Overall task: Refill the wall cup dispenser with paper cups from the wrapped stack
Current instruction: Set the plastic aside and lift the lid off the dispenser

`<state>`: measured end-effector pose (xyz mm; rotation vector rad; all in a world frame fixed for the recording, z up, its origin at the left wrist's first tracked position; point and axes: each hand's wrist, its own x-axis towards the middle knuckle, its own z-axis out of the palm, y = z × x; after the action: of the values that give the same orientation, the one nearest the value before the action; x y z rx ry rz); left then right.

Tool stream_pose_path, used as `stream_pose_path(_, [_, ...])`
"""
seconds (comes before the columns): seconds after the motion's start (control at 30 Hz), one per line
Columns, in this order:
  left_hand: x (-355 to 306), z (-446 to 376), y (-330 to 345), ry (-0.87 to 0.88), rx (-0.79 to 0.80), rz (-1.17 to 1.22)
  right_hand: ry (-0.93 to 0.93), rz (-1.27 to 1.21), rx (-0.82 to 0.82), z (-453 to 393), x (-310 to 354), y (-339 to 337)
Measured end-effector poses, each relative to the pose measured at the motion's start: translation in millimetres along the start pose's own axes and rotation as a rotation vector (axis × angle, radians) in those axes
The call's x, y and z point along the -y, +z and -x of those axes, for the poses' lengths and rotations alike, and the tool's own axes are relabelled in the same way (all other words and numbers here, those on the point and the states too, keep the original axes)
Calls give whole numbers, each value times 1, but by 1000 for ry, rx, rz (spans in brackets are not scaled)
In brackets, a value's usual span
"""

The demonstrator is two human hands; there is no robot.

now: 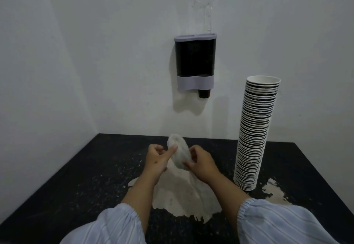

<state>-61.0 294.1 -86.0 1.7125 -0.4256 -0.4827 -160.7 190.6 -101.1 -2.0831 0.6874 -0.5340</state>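
A tall stack of paper cups (255, 134) stands unwrapped and upright on the right of a dark speckled table (80, 167), well apart from your hands. On the white wall (95, 52) behind hangs the cup dispenser (195, 64), one dark cup (204, 93) poking from its base. Your left hand (158, 160) and right hand (201, 162) each pinch the clear plastic wrapper (178, 153) with curled fingers, holding it above a worn pale patch (182, 195).
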Motion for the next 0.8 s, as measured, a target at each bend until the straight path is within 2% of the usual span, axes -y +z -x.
stream_pose_path(0.1, [1,1,7,6,63,-70,-24,-78,-53,-1,5,0])
stream_pose_path(0.17, [0,-1,12,24,60,-38,-46,-74,-20,-1,7,0])
stream_pose_path(0.27, [-4,-7,14,76,-11,-20,-63,-40,40,-2,3,-1])
stream_pose_path(0.37, [-8,-13,9,121,-76,-22,-48,-14,1,-3,-3,-7])
stream_pose_path(0.8, [-22,-45,-30,122,-344,112,126,124,107,8,-44,-25])
